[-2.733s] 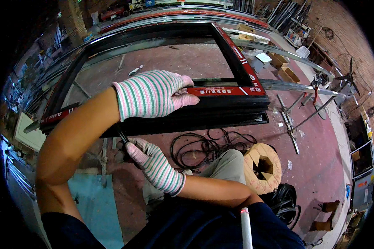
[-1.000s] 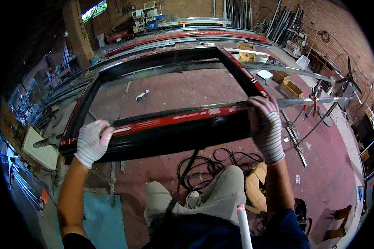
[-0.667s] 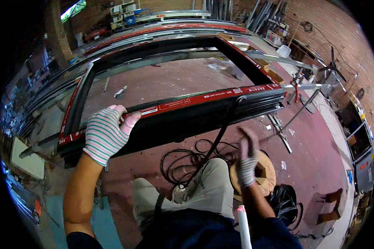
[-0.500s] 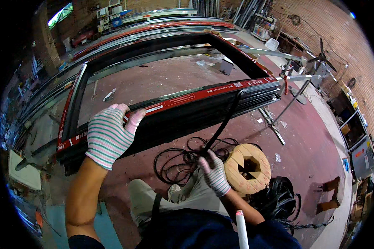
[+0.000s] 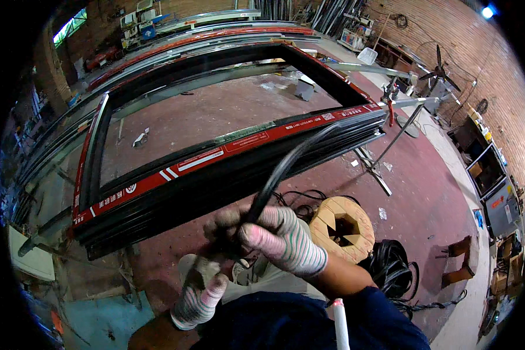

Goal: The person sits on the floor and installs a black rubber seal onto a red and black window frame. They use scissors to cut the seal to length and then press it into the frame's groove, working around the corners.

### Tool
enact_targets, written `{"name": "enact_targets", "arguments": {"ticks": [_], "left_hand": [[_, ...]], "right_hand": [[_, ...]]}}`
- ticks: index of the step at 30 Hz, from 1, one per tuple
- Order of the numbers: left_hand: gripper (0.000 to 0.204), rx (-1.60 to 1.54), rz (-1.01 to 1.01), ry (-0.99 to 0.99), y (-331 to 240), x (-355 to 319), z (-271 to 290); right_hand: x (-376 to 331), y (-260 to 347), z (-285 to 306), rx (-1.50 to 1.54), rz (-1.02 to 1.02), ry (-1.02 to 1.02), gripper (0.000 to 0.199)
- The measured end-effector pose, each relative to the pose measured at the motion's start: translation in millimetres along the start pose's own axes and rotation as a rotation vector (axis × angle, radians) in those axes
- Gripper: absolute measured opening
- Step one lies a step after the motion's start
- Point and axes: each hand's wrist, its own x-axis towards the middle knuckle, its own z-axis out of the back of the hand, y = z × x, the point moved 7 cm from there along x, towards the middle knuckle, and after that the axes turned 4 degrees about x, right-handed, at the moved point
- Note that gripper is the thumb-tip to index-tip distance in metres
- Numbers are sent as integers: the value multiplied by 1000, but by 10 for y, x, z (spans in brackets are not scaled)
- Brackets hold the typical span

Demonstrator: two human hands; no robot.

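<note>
A black rubber strip (image 5: 282,169) rises from my right hand (image 5: 289,242) toward the near side of a large rectangular frame (image 5: 227,149). My gloved right hand is closed round the strip, between thumb and fingers. Below it and to its left, my gloved left hand (image 5: 199,300) is off the frame, in front of my lap. Its fingers are dark and smeared, so whether they touch the strip is not clear. The frame is black with red printed film along its top faces, and it lies flat on a stack of similar dark frames.
On the reddish floor stand a tan ring-shaped roll (image 5: 342,228) and a heap of black strip (image 5: 388,268). A brown bracket-shaped piece (image 5: 459,261) lies farther right. A black-bladed fan (image 5: 439,73) stands at the back right. Long metal profiles (image 5: 216,35) lie beyond the frame.
My left hand has let go of the frame's near edge and dropped to my lap. My right hand has moved up and left with the strip, which now bows closer to me.
</note>
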Motion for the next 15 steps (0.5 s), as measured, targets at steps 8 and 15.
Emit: {"name": "enact_targets", "arguments": {"ticks": [8,15], "left_hand": [[33,568,38,-107,-1099,109,126],[24,866,-172,-236,-1731,526,337]], "right_hand": [[168,213,280,-352,63,24,35],[28,1560,1435,-1071,599,-395,16]]}}
